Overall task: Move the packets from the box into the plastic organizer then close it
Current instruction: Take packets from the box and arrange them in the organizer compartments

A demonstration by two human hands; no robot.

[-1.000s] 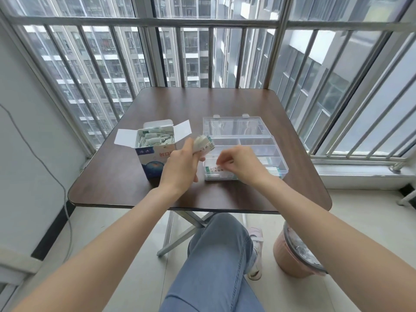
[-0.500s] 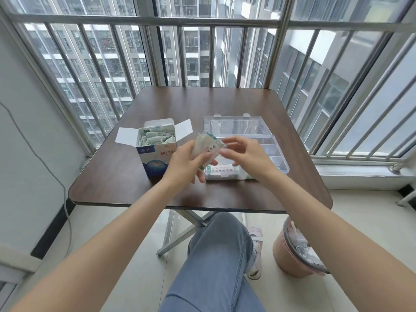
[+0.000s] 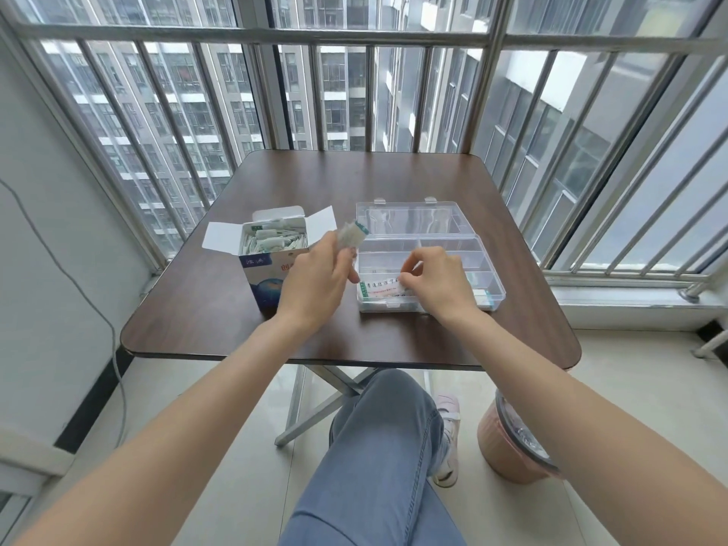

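One packet (image 3: 380, 288) has just been taken from the stack (image 3: 351, 232), pinched by the left hand (image 3: 315, 279), and is being laid by the right hand (image 3: 441, 283) into the organizer (image 3: 488, 266); many are still remaining in the box (image 3: 258, 266).

head | wide-angle | faces forward-down | near table (image 3: 394, 179), high-angle

Barred windows (image 3: 354, 92), probably balcony
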